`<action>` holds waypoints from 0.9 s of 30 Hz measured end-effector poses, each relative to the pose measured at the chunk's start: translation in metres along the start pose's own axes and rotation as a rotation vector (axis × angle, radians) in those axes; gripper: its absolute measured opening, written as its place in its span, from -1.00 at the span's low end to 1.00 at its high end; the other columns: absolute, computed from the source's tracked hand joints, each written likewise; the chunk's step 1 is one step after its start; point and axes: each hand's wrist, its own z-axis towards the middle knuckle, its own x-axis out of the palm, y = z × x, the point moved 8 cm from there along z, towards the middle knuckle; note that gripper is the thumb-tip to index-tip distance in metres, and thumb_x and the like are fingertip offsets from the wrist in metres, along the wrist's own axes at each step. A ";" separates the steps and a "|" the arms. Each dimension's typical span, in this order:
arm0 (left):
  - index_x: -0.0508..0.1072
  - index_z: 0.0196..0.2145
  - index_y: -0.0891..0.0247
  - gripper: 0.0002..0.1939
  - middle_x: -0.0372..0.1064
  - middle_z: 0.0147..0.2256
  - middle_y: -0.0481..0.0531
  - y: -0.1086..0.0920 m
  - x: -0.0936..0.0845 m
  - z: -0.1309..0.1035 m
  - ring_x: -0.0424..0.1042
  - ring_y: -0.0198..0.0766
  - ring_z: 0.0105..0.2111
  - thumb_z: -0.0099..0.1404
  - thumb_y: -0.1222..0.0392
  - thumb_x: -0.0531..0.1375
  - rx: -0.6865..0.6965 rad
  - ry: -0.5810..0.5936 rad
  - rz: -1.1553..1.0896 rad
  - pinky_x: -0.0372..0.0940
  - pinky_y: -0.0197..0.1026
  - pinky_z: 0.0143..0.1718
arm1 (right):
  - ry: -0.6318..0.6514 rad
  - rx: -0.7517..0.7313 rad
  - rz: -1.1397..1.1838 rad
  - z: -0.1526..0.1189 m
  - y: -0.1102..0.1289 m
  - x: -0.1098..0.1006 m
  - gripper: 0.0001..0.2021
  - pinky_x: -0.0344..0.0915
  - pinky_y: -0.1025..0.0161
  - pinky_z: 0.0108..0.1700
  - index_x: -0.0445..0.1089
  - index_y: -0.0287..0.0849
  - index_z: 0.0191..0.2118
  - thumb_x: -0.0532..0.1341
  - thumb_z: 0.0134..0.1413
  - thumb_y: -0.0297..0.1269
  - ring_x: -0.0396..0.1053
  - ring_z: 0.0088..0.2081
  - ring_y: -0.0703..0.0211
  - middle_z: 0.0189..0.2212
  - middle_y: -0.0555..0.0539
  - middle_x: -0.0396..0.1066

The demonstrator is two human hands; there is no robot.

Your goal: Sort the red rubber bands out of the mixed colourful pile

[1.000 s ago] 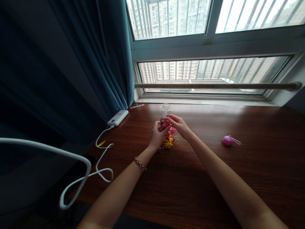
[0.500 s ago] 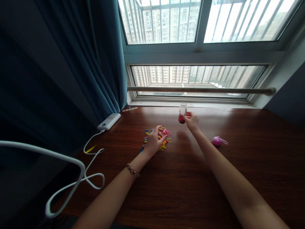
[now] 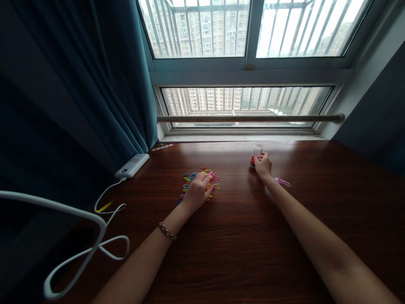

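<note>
My left hand (image 3: 198, 191) rests over a loose pile of small, bright loop-like pieces (image 3: 189, 179), coloured yellow, blue, pink and red. Its thumb and fingers are apart, with the fingertips reaching down among the pieces; whether any piece is caught under them I cannot tell. Off to the right, my right hand (image 3: 263, 164) is closed around a small clear jar (image 3: 257, 147). The jar has no lid on, stands nearly upright with a slight tilt, and holds red pieces in its lower part. My fingers hide some of the jar.
Behind my right forearm lies a pink-purple item with a loop (image 3: 282, 181), partly hidden. At left, a white power bank (image 3: 132, 165) has a white cable (image 3: 85, 214) running toward me. A blue curtain (image 3: 126, 84) and a barred window edge the brown table (image 3: 228, 245).
The view has turned a little to the right. My right hand has carried the jar rightward, away from the pile, and its forearm now partly covers the pink-purple item. The left hand's fingers have lowered onto the pieces.
</note>
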 end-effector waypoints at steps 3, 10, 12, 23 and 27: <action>0.29 -0.08 0.26 -0.70 0.30 -0.12 0.14 0.002 0.001 0.000 0.25 -0.11 -0.06 0.20 0.22 0.10 -0.012 -0.007 -0.013 0.16 -0.01 0.02 | 0.100 -0.064 0.098 -0.026 0.025 0.017 -0.56 0.28 0.27 -0.31 0.22 -0.28 -0.13 0.14 -0.06 -0.04 0.41 -0.35 0.14 -0.28 -0.20 0.42; 0.26 -0.01 0.29 -0.60 0.25 -0.02 0.17 0.002 0.009 -0.002 0.16 -0.09 0.06 0.17 0.21 0.13 -0.014 0.022 -0.048 0.07 0.03 0.11 | 0.275 -0.272 0.192 -0.079 0.084 0.079 -0.67 0.27 0.21 -0.24 0.23 -0.24 -0.19 0.14 -0.03 -0.12 0.38 -0.30 0.10 -0.30 -0.18 0.38; 0.27 -0.02 0.29 -0.60 0.25 -0.02 0.17 0.004 0.011 -0.003 0.14 -0.08 0.08 0.17 0.21 0.13 -0.020 0.034 -0.039 0.05 0.05 0.12 | 0.239 -0.249 0.120 -0.076 0.085 0.089 -0.69 0.25 0.17 -0.19 0.23 -0.25 -0.18 0.13 -0.02 -0.16 0.35 -0.26 0.07 -0.27 -0.21 0.37; 0.32 -0.07 0.28 -0.64 0.28 -0.03 0.17 0.008 0.015 -0.005 0.11 -0.05 0.10 0.14 0.19 0.15 -0.019 0.081 0.010 -0.02 0.08 0.14 | 0.437 -0.295 -0.297 -0.071 0.084 0.075 -0.54 0.16 0.04 -0.05 0.19 -0.31 -0.03 0.21 -0.12 -0.31 0.20 -0.01 -0.12 -0.08 -0.35 0.24; 0.33 -0.09 0.29 -0.66 0.28 -0.04 0.18 0.008 0.014 -0.005 0.11 -0.06 0.10 0.15 0.19 0.15 -0.022 0.081 0.013 -0.02 0.08 0.14 | 0.392 -0.047 -0.729 -0.045 0.026 0.001 -0.71 0.04 -0.30 -0.11 0.37 -0.25 -0.26 0.28 -0.23 -0.37 0.03 0.08 -0.42 -0.03 -0.38 0.19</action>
